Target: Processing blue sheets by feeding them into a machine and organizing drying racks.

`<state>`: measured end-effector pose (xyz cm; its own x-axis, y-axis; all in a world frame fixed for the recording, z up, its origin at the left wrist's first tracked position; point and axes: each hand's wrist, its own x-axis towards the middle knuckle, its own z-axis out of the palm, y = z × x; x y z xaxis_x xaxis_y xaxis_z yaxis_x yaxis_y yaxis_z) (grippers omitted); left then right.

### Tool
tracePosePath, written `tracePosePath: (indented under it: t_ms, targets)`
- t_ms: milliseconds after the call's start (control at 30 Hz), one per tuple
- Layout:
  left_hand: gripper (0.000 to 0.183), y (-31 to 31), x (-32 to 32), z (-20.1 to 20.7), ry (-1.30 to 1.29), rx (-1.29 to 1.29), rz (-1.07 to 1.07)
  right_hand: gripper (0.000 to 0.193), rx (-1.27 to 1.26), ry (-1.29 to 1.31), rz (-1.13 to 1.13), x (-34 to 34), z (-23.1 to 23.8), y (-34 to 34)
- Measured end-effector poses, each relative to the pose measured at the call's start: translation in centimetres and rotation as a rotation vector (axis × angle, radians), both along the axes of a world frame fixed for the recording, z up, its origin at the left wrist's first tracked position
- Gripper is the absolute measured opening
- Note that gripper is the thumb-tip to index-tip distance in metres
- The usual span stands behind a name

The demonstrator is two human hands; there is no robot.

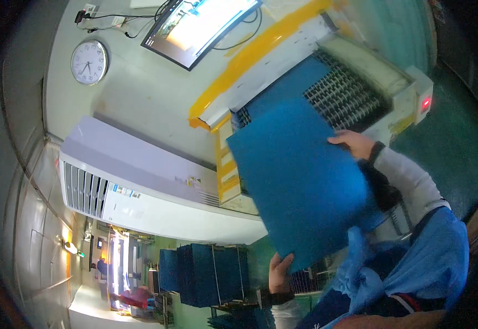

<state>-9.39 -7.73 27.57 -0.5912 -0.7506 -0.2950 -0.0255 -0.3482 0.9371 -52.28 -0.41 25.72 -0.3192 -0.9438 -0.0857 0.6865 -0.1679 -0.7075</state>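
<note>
A large flat blue sheet [305, 181] is held up between my two hands, in front of a roller conveyor [351, 90]. My left hand [280, 272] is closed on its lower left corner, thumb on the facing side. On the right edge, higher up, my right hand [354, 143] pinches it, with the other fingers partly hidden behind. Beyond it, a second blue sheet [288, 88] lies on the rollers; the held sheet covers part of it, so whether the two touch I cannot tell.
A white upright air conditioner [157, 186] appears sideways left of the conveyor. Stacks of blue sheets [211, 274] stand on a rack at the lower left. A lit screen [198, 27] and a round clock [89, 62] hang on the wall. A red-clad person [135, 298] is far off.
</note>
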Motion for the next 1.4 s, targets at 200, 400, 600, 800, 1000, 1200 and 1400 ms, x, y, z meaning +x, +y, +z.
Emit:
tracePosePath:
  t_ms: [200,400,600,800,1000,1200,1400]
  targets:
    - [0.031,-2.1,-1.6,-2.2,-0.060,-0.219,-0.106,0.033,0.096,-0.055,-0.243,-0.8,-2.7,3.0]
    - [0.031,-4.1,-0.1,-6.7,0.230,0.153,0.110,0.022,0.011,-0.195,-0.443,-3.4,-7.8,2.3]
    - [0.030,-3.7,1.5,-10.0,0.248,0.260,0.139,0.017,0.195,-0.221,-0.606,-5.1,-12.5,0.0]
    - [0.033,-2.9,3.2,-12.6,0.211,0.246,0.192,0.021,0.162,-0.144,-0.390,-3.8,-7.4,0.0]
    - [0.034,-0.9,2.2,-12.3,0.051,0.244,0.191,0.026,0.103,-0.165,-0.197,-3.9,-7.1,-0.3]
    - [0.030,-0.7,6.2,-17.2,-0.200,0.141,0.112,0.032,0.169,0.075,-0.264,-3.7,-7.7,-0.4]
    - [0.025,1.6,12.5,-23.8,-0.291,0.241,0.347,0.030,0.383,0.326,-0.157,-2.6,-6.8,-0.3]
